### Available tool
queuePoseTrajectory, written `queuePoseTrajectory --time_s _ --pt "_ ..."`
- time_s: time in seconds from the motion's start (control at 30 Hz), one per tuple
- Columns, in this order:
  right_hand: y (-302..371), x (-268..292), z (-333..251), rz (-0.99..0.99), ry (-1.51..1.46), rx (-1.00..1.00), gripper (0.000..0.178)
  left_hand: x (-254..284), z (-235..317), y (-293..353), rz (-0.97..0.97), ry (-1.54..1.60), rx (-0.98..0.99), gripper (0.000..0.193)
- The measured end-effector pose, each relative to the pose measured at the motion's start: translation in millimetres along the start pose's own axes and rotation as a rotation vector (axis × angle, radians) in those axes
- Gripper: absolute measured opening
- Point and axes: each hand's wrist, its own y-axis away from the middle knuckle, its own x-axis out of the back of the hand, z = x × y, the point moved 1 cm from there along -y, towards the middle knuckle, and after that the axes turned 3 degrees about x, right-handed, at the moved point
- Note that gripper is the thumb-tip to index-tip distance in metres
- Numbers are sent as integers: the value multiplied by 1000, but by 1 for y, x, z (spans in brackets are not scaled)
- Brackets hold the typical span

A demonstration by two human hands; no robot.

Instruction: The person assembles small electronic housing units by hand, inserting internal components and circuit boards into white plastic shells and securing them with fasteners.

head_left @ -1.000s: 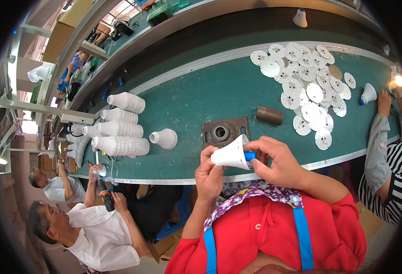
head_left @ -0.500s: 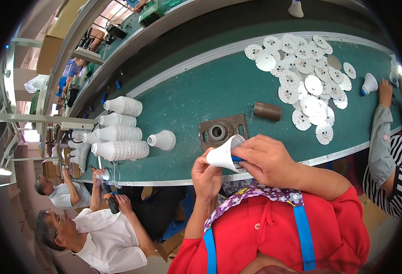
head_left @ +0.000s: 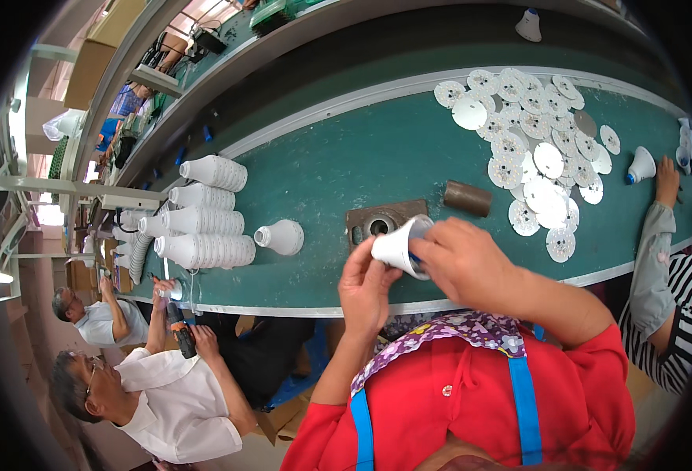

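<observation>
A white cone-shaped lamp housing (head_left: 395, 250) is held in front of me, tilted, its wide mouth to the right. My left hand (head_left: 366, 292) grips it around the narrow end. At the mouth, my right hand (head_left: 465, 261) has its fingers closed and reaching partly inside. A sliver of a blue piece (head_left: 414, 257) shows beside those fingertips; the rest of it is hidden. Just behind the housing lies a brown metal fixture (head_left: 355, 221) with a round socket, partly covered. A brown metal cylinder (head_left: 468, 198) rests to its right.
Nested stacks of white housings (head_left: 208, 250) lie at the left, with a single housing (head_left: 281, 237) beside them. Round LED boards (head_left: 534, 125) are heaped at the right. A co-worker's hand (head_left: 667, 182) is near another housing (head_left: 642, 165). Another person at left holds a power drill (head_left: 181, 330).
Both hands and the housing have shifted slightly right. The right hand has turned, its fingers now farther over the mouth, and less of the blue piece shows.
</observation>
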Motion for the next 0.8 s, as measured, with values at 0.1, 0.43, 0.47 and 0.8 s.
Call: queuePoseTrajectory --time_s 0.1,0.43,0.47,0.8 --pt "-30 1 12 -86 92 57 24 -2 12 -20 73 -463 -198 26" --pt "-108 -3 -7 -668 235 92 10 17 7 -32 80 -260 -22 25" --pt "-112 -5 -8 -729 229 72 9 19 7 -32 86 -250 -24 25" --pt "-124 -15 -13 -857 278 50 11 -4 36 -29 -83 -284 -156 31"
